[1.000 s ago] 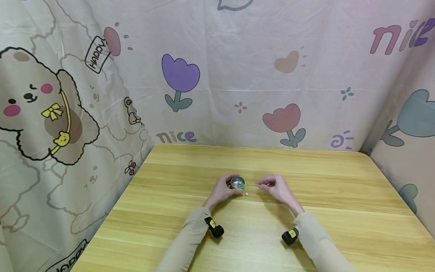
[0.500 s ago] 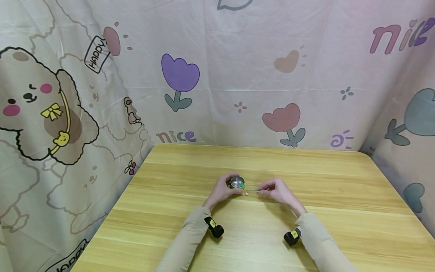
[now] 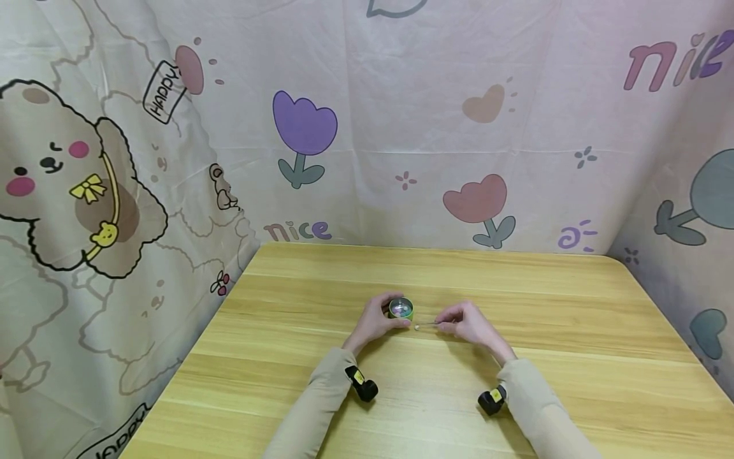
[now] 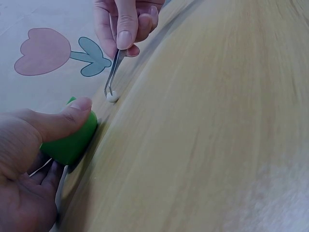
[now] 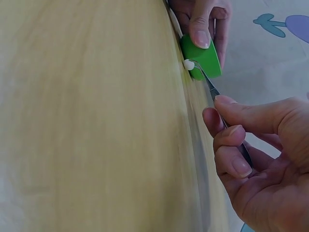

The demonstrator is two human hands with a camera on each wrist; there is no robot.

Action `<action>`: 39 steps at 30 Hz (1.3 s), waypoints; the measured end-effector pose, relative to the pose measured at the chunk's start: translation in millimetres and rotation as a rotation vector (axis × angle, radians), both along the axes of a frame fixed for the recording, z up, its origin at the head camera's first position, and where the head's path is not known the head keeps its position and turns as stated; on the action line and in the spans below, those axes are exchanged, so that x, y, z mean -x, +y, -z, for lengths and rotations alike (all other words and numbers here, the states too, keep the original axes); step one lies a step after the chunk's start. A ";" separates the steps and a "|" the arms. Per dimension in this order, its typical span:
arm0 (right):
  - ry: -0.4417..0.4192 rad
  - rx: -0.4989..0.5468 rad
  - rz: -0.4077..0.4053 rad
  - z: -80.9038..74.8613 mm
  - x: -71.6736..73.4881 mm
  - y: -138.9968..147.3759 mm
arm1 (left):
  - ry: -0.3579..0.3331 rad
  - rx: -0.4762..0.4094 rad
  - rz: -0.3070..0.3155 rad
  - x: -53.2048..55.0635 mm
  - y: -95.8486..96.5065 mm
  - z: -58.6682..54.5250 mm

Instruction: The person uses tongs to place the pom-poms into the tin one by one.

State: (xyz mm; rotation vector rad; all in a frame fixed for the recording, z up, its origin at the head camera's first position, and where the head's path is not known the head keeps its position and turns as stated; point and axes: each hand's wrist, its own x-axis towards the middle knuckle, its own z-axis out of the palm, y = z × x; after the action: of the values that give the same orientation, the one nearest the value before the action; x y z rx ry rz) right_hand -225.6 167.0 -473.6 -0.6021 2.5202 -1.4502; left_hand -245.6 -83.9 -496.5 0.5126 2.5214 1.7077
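Observation:
My left hand (image 3: 376, 320) grips a small round green tin (image 3: 401, 308) standing on the table, thumb on the near side and fingers behind. The tin's inside looks silvery, with small colourful bits at the bottom that I cannot make out. In my right hand (image 3: 469, 325) a pair of metal tweezers (image 5: 211, 86) is pinched between thumb and fingers. Its bent tips reach a small white bead (image 4: 112, 97) lying on the table just right of the tin. The tips sit around or against the bead; whether they squeeze it I cannot tell.
The wood-grain table (image 3: 321, 280) runs back to a printed cloth backdrop (image 3: 390, 115). Another cloth (image 3: 74, 191) hangs along the left side. Black cameras are strapped to both sleeved wrists.
My right hand has moved slightly towards me, bringing the tweezers' tips from beside the tin down to the white bead. The left hand and the tin have stayed in place.

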 end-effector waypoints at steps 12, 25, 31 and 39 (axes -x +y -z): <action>0.016 -0.020 0.018 2.5 1.1 -0.7 | -0.013 0.031 -0.003 0.5 0.2 0.0; 0.030 -0.014 0.030 4.2 1.1 0.7 | -0.011 0.002 -0.003 0.6 0.2 0.0; 0.013 0.014 0.039 1.0 -0.1 2.6 | 0.004 0.005 0.006 -0.7 0.0 -0.9; -0.007 0.039 0.064 -1.7 0.4 3.0 | -0.006 0.029 0.000 -0.2 -0.4 -0.6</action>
State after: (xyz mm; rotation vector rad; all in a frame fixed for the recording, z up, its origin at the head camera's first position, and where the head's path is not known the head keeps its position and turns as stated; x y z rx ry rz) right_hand -225.9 170.0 -471.9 -0.5266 2.5333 -1.5230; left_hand -245.4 -84.4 -495.9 0.5041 2.5378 1.6681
